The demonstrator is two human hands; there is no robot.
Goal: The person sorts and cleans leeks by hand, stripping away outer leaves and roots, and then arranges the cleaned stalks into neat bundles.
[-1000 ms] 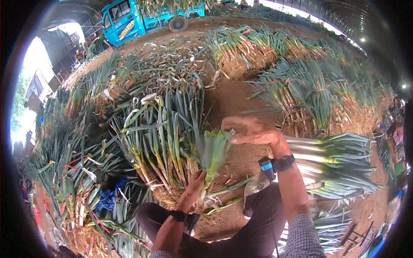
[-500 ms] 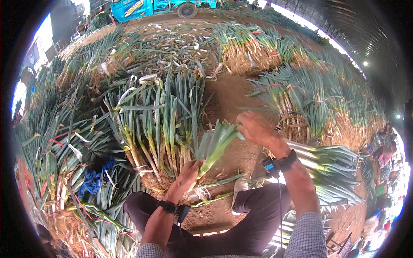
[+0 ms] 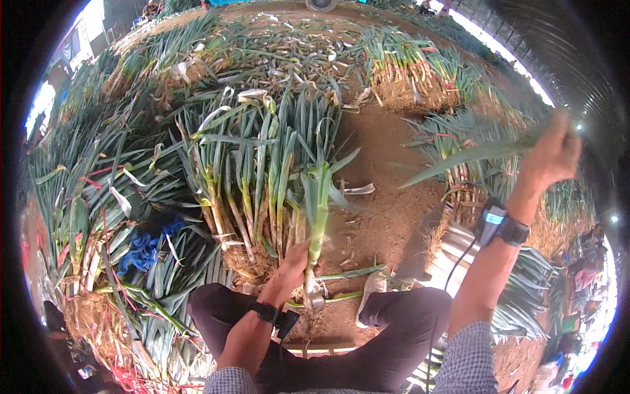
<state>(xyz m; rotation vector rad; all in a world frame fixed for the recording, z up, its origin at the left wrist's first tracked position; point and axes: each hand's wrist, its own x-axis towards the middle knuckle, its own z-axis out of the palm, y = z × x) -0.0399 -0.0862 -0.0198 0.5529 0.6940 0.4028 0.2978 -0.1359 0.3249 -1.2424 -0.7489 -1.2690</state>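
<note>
My left hand (image 3: 294,268) is wrapped round the lower stalk of a leek (image 3: 319,220), which stands nearly upright between my knees, roots down. Up at the right, my closed right hand (image 3: 558,154) grips a long green leaf (image 3: 453,162), which trails leftward from the fist, blurred by motion and apart from the leek. Just beyond my left hand stands a thick bundle of untrimmed leeks (image 3: 262,171) with brown roots. Partly behind my right forearm lie cleaned leeks (image 3: 522,289) with white stalks.
More tied leek bundles (image 3: 410,75) stand at the far right. At the left are heaped leeks (image 3: 125,177) with red ties and a blue plastic scrap (image 3: 141,255). Loose leaf scraps (image 3: 282,62) litter the ground farther off. A vehicle wheel (image 3: 321,5) shows at the top.
My right hand has swung up and to the right from the leek's top, carrying a leaf away. The leek in my left hand is now more upright. The view has shifted slightly.
</note>
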